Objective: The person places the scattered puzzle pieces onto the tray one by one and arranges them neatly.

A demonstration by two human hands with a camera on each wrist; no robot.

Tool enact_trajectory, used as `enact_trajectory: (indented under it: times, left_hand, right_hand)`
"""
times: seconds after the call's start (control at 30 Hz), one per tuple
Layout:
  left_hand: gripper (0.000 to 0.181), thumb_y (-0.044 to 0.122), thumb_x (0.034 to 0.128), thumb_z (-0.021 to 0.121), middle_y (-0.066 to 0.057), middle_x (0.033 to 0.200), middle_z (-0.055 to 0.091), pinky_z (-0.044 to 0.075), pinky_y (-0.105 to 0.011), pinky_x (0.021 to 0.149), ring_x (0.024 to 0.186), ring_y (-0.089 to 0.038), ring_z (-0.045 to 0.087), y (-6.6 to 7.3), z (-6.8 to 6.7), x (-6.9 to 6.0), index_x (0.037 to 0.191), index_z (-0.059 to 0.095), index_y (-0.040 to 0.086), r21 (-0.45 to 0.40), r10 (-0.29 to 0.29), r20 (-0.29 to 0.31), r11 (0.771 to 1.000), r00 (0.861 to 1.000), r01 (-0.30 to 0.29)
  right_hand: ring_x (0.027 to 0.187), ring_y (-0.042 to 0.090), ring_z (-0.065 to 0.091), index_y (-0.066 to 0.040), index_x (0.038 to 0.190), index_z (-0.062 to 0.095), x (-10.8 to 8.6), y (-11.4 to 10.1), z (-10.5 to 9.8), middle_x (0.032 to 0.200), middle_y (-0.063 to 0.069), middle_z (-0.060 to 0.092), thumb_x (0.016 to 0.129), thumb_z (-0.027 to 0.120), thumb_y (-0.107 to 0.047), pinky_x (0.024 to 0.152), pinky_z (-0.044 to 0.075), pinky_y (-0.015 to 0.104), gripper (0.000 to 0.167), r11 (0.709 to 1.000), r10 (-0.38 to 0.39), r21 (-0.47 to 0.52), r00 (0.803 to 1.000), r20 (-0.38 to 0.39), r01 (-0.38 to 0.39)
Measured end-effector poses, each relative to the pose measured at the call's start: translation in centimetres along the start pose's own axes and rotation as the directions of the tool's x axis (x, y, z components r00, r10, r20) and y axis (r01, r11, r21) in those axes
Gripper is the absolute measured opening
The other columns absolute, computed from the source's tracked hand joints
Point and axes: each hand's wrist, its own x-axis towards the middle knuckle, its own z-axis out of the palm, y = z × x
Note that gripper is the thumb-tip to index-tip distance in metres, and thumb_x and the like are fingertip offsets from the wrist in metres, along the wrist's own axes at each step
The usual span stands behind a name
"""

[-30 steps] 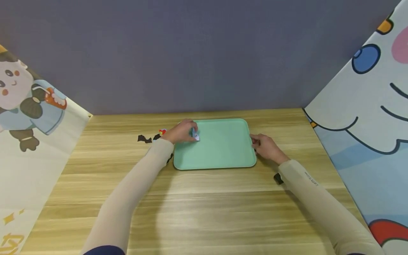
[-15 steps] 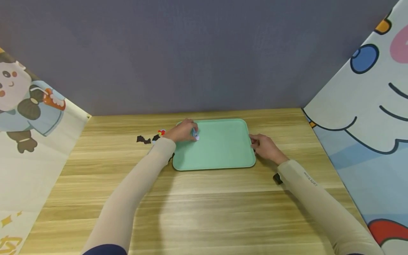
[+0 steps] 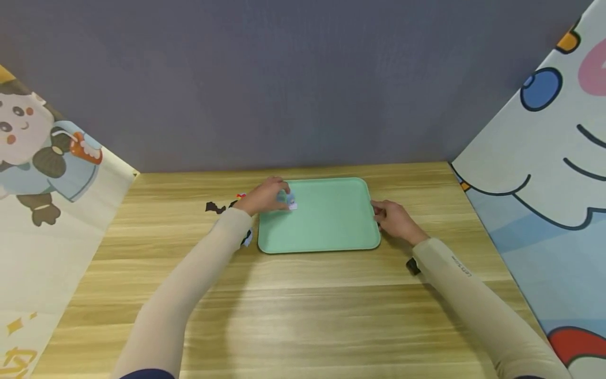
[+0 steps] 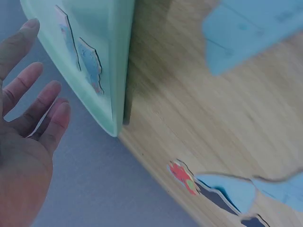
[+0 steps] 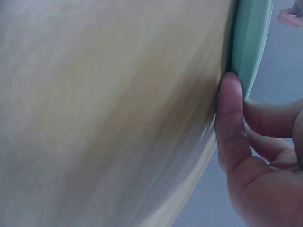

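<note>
A mint-green tray (image 3: 331, 216) lies on the wooden table. Over its left part my left hand (image 3: 267, 197) has its fingers spread and holds nothing. In the left wrist view, two flat light-blue jigsaw puzzle pieces (image 4: 90, 61) lie on the tray, apart from the fingertips. From the head view, part of these puzzle pieces (image 3: 292, 202) shows beside the thumb. At the tray's right edge, my right hand (image 3: 395, 218) pinches the rim; the right wrist view shows one finger (image 5: 232, 109) along the outer wall.
Left of the tray lie more puzzle pieces, including a red one (image 4: 182, 176), a blue one (image 4: 232, 189) and a dark one (image 3: 215, 207). My left forearm partly covers them. A small black object (image 3: 413, 266) sits by the right sleeve. A grey wall (image 3: 303, 84) stands behind the table.
My left hand's fingers have opened off the light-blue puzzle piece, which stays on the tray, and the hand has shifted slightly left. The right hand keeps its place at the rim.
</note>
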Motion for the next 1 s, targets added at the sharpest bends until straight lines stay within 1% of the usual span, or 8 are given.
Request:
enact_trajectory:
  times: [0.1, 0.17, 0.33, 0.47, 0.6, 0.7, 0.8, 1.0]
  left_hand:
    - [0.042, 0.024, 0.0796, 0.078, -0.01, 0.114, 0.054, 0.026, -0.042, 0.106, 0.108, -0.029, 0.048, -0.2, -0.4, -0.5, 0.112, 0.063, 0.002, -0.014, 0.015, -0.008, 1.0, 1.0, -0.015]
    - [0.042, 0.024, 0.0807, 0.077, -0.01, 0.114, 0.054, 0.026, -0.043, 0.106, 0.111, -0.03, 0.047, -0.4, -0.5, -0.8, 0.113, 0.062, 0.001, -0.02, 0.018, -0.014, 1.0, 1.0, -0.018]
    - [0.042, 0.026, 0.0823, 0.075, -0.009, 0.119, 0.053, 0.029, -0.043, 0.105, 0.122, -0.031, 0.041, -0.7, -0.8, -2.3, 0.115, 0.062, 0.002, -0.024, -0.023, -0.043, 0.999, 0.999, 0.022]
    - [0.043, 0.028, 0.0832, 0.074, -0.009, 0.121, 0.053, 0.031, -0.043, 0.104, 0.122, -0.029, 0.04, -0.6, -1.2, -4.1, 0.116, 0.062, 0.002, -0.035, -0.053, -0.079, 0.998, 0.996, 0.05]
    - [0.043, 0.028, 0.0837, 0.074, -0.008, 0.12, 0.052, 0.034, -0.042, 0.102, 0.119, -0.028, 0.042, -0.7, -1.5, -6.1, 0.116, 0.062, 0.001, -0.034, -0.044, -0.127, 0.999, 0.991, 0.04]
    - [0.042, 0.025, 0.0838, 0.074, -0.008, 0.117, 0.052, 0.037, -0.041, 0.098, 0.116, -0.026, 0.043, -1.2, -1.5, -7.4, 0.116, 0.061, 0.001, -0.037, -0.029, -0.156, 0.999, 0.987, 0.023]
    - [0.041, 0.024, 0.084, 0.074, -0.007, 0.116, 0.053, 0.039, -0.042, 0.096, 0.115, -0.026, 0.043, -1.6, -1.5, -8.9, 0.116, 0.061, 0.001, -0.048, -0.04, -0.174, 0.998, 0.984, 0.032]
    - [0.038, 0.021, 0.0822, 0.075, -0.012, 0.102, 0.055, 0.042, -0.042, 0.085, 0.101, -0.027, 0.046, -2.8, -1.3, -11.9, 0.111, 0.062, -0.001, -0.025, -0.036, -0.214, 0.999, 0.976, 0.031]
  right_hand:
    - [0.066, 0.019, 0.056, 0.009, 0.139, 0.037, 0.0, 0.1, -0.1, 0.101, 0.019, 0.052, 0.095, 0.05, 0.0, 0.058, 0.05, 0.029, 0.047, 1.0, 0.008, 0.004, 1.0, -0.004, -0.008]
    - [0.066, 0.019, 0.056, 0.009, 0.139, 0.037, 0.0, 0.2, -0.2, 0.101, 0.019, 0.052, 0.095, 0.05, 0.0, 0.057, 0.05, 0.029, 0.047, 1.0, 0.009, 0.009, 1.0, -0.012, -0.009]
    - [0.064, 0.018, 0.055, 0.01, 0.138, 0.038, 0.1, 0.2, -0.1, 0.1, 0.019, 0.052, 0.094, 0.051, 0.001, 0.056, 0.049, 0.028, 0.046, 1.0, -0.008, 0.019, 1.0, -0.022, 0.009]
    - [0.066, 0.02, 0.055, 0.009, 0.139, 0.037, 0.0, 0.3, 0.0, 0.1, 0.019, 0.052, 0.095, 0.05, 0.001, 0.057, 0.05, 0.029, 0.047, 0.999, -0.006, 0.037, 1.0, -0.007, 0.006]
    - [0.068, 0.02, 0.055, 0.009, 0.14, 0.036, -0.2, 0.3, 0.1, 0.1, 0.019, 0.051, 0.095, 0.05, 0.001, 0.058, 0.05, 0.03, 0.048, 0.999, 0.009, 0.033, 1.0, -0.006, -0.009]
    - [0.069, 0.02, 0.055, 0.008, 0.139, 0.037, -0.4, 0.4, 0.0, 0.1, 0.018, 0.052, 0.093, 0.052, 0.002, 0.059, 0.05, 0.031, 0.049, 1.0, 0.017, 0.017, 1.0, -0.018, -0.017]
    - [0.07, 0.02, 0.055, 0.008, 0.139, 0.038, -0.4, 0.4, 0.1, 0.1, 0.018, 0.053, 0.092, 0.053, 0.003, 0.059, 0.05, 0.031, 0.049, 1.0, 0.006, 0.0, 1.0, -0.025, -0.006]
    - [0.069, 0.019, 0.055, 0.009, 0.139, 0.038, 0.0, 0.0, 0.1, 0.1, 0.019, 0.053, 0.093, 0.053, 0.002, 0.059, 0.05, 0.031, 0.049, 1.0, -0.011, -0.016, 1.0, -0.018, 0.011]
